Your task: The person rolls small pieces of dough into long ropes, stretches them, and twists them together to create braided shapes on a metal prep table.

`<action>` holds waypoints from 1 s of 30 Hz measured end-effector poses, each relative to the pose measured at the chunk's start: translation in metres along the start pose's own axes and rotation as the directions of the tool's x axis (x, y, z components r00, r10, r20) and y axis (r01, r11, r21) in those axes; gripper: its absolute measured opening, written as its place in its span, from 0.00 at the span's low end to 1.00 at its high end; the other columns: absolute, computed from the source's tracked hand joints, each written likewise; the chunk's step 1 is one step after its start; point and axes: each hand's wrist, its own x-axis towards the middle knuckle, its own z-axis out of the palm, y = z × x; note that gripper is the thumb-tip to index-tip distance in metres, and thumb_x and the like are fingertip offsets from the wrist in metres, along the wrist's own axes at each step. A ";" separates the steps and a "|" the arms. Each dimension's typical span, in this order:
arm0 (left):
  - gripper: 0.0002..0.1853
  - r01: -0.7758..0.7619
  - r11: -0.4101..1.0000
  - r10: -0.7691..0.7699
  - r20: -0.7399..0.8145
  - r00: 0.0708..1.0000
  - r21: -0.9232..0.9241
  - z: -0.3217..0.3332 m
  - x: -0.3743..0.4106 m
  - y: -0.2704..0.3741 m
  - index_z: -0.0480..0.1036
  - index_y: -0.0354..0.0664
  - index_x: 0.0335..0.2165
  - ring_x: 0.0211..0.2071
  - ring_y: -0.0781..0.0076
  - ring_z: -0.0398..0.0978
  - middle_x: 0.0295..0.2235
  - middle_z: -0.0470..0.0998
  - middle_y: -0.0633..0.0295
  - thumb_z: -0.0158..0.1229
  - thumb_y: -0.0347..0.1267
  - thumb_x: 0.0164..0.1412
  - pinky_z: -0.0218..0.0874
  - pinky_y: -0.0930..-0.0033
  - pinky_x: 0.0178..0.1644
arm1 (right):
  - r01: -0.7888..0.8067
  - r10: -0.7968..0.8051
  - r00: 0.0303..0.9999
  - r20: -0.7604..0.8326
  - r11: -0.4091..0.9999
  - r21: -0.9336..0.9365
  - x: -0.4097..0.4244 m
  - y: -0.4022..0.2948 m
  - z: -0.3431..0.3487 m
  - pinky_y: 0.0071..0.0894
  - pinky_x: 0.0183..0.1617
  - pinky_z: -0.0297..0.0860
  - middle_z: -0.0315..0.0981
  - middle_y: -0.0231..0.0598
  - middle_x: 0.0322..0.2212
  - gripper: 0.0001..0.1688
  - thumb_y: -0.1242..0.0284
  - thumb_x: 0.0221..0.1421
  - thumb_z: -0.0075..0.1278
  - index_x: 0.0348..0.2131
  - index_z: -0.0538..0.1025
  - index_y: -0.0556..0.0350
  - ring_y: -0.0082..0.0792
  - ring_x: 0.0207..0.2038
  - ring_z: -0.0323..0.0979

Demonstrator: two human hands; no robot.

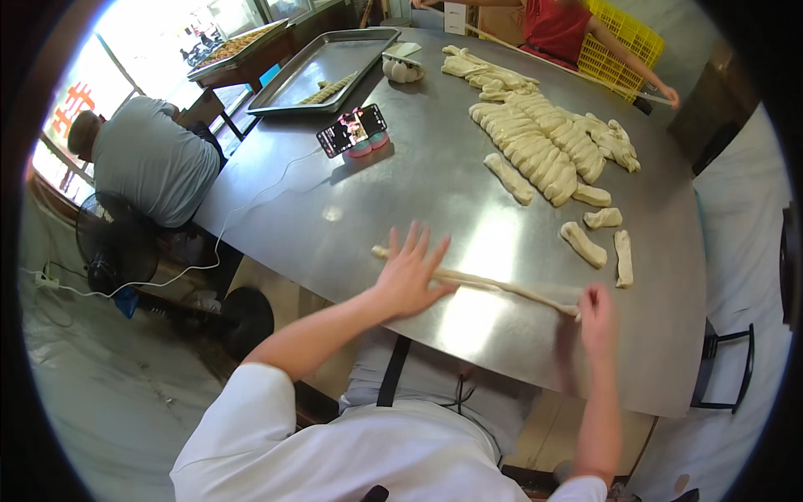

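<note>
A long thin dough rope (502, 285) lies across the near part of the steel table. My left hand (411, 273) presses flat on it with fingers spread, and one end of the rope pokes out past the fingers. At the rope's other end my right hand (595, 307) has its fingers closed on the dough, somewhat blurred. Beyond my hands, short dough strips lie apart, among them one piece (583, 245) and an upright one (623, 258). Farther off, many dough strips (527, 150) are packed side by side in rows.
A phone (352, 130) leans on a pink and green stand, its white cable (216, 251) trailing left. Behind it are a metal tray (276, 103) with twisted dough and a white garlic-shaped object (403, 70). Across the table a person in red stretches a dough rope; another person sits at left.
</note>
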 end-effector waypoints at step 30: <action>0.51 -0.164 0.985 0.155 0.145 0.977 0.057 -0.002 0.006 0.017 0.57 0.28 0.72 0.77 0.33 0.50 0.73 0.56 0.29 0.57 0.59 0.71 0.41 0.36 0.79 | 0.103 -0.124 0.946 -0.298 0.991 -0.083 0.003 0.006 0.024 0.56 0.45 0.72 0.79 0.55 0.35 0.07 0.72 0.65 0.54 0.40 0.75 0.58 0.63 0.40 0.77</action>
